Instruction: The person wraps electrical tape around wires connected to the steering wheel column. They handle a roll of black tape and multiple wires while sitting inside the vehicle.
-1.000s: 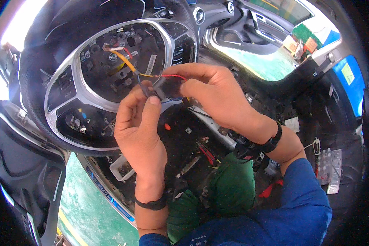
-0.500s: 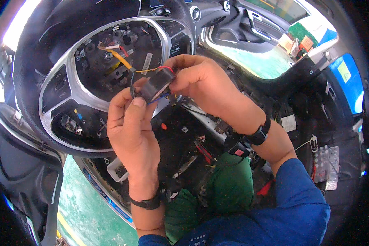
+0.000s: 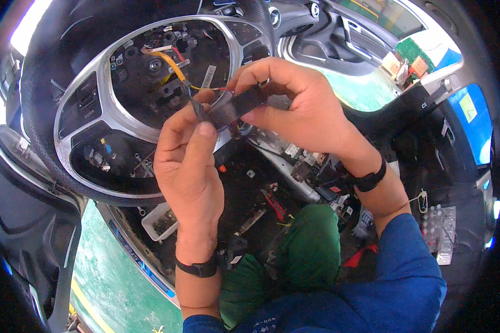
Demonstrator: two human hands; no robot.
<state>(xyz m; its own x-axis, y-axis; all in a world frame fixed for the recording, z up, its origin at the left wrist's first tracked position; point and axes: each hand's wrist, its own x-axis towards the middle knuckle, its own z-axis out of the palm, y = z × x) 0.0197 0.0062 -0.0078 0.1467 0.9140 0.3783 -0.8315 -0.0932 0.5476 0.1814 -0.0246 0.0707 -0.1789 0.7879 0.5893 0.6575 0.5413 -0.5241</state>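
Observation:
My left hand [image 3: 189,166] pinches the dark wires and a strip of black tape [image 3: 228,111] in front of the steering wheel [image 3: 82,127]. My right hand [image 3: 297,111], to its right, grips the black tape with curled fingers; part of the tape is behind them. A thick yellow-sleeved harness [image 3: 175,69] runs from the open wheel hub down to my fingers, where it splits into thin yellow, red and dark wires. The exact join under my fingertips is hidden.
A car door panel [image 3: 28,222] stands at my left, another [image 3: 339,44] at the upper right. Below the wheel lie a white tray [image 3: 155,225], red-handled tools [image 3: 275,205] and loose parts. A clear plastic strip of connectors [image 3: 439,233] lies at the right, near my knees [image 3: 308,238].
My right hand has moved up and right, stretching the black tape out across the wires from my left fingertips. My left hand has shifted slightly and still pinches at the wires.

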